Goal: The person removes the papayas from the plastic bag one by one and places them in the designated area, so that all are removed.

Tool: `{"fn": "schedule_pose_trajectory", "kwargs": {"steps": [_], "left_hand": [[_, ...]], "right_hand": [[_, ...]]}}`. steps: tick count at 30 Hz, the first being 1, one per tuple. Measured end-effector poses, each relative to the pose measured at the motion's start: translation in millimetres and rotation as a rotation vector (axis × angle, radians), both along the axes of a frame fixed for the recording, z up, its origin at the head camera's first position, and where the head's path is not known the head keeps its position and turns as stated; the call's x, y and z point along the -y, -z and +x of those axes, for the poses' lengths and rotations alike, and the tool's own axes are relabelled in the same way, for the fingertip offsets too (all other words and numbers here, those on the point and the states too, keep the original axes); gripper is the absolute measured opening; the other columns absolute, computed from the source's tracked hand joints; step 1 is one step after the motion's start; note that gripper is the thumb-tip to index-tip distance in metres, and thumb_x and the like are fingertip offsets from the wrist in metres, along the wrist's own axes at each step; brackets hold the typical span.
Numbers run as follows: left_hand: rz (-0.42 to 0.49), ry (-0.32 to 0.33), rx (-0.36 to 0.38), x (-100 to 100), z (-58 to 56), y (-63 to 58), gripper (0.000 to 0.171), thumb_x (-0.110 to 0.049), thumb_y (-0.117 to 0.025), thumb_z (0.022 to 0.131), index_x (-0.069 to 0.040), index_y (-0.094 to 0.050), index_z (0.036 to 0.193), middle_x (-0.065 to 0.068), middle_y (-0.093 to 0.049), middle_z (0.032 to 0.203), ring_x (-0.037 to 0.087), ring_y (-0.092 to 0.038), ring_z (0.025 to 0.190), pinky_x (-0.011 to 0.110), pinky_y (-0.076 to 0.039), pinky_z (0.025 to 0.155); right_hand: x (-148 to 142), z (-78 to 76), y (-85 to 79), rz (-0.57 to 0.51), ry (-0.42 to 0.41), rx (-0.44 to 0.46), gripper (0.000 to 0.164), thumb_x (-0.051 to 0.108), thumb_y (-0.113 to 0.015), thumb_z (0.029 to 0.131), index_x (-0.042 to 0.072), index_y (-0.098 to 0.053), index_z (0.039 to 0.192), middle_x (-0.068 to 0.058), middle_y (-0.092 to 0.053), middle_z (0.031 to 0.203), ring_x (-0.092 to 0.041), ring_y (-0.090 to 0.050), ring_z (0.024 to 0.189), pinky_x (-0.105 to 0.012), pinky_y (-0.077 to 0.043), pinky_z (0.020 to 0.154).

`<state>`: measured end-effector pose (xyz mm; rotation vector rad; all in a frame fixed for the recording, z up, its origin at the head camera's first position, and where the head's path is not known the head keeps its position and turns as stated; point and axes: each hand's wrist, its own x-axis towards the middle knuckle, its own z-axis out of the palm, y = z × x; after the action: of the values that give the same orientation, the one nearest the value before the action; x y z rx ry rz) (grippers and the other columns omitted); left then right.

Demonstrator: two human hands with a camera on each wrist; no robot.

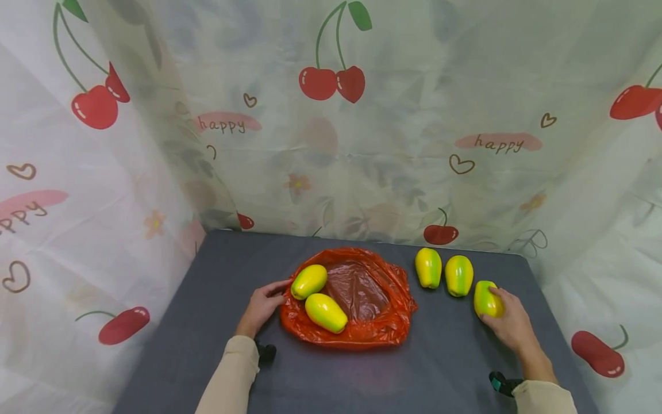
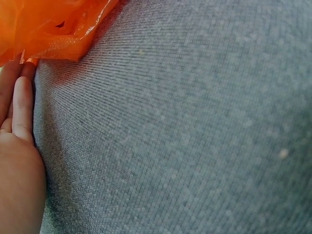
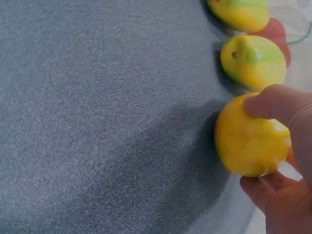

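Observation:
My right hand (image 1: 509,322) grips a yellow-green papaya (image 1: 486,299) at the right of the table. In the right wrist view the thumb lies on one side of this papaya (image 3: 251,136) and fingers on the other. Beside it stand two more papayas, a nearer one (image 1: 458,276) and a farther one (image 1: 428,268). A red plastic bag (image 1: 398,316) lies spread with its mouth wide. Two papayas, an upper one (image 1: 309,282) and a lower one (image 1: 326,312), lie at its left side. My left hand (image 1: 262,307) touches the bag's left edge with fairly straight fingers, partly hidden by the bag.
The dark grey table (image 1: 372,379) runs back to a white curtain (image 1: 393,144) printed with cherries, hanging behind and at both sides. Dark wrist devices sit at both wrists, the left one (image 1: 266,353) and the right one (image 1: 503,384).

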<state>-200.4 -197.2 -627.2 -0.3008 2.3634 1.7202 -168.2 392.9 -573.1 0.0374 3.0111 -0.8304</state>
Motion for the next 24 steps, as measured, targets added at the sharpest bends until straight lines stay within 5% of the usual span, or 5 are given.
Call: {"fn": "schedule_pose_trajectory", "kwargs": {"steps": [24], "left_hand": [[0.007,-0.016,0.018,-1.9,0.8,-2.4,0.043,-0.016,-0.068,0.092,-0.031,-0.069,0.133,0.003,-0.059,0.148,0.026,-0.052,0.142,0.05,-0.04,0.12]], "right_hand": [[1.0,-2.1,-8.8,0.018,0.017,0.102,0.09,0.029,-0.074,0.09,-0.015,-0.025,0.151,-0.046,-0.024,0.15,-0.06,-0.026,0.135,-0.076,-0.029,0.109]]}}
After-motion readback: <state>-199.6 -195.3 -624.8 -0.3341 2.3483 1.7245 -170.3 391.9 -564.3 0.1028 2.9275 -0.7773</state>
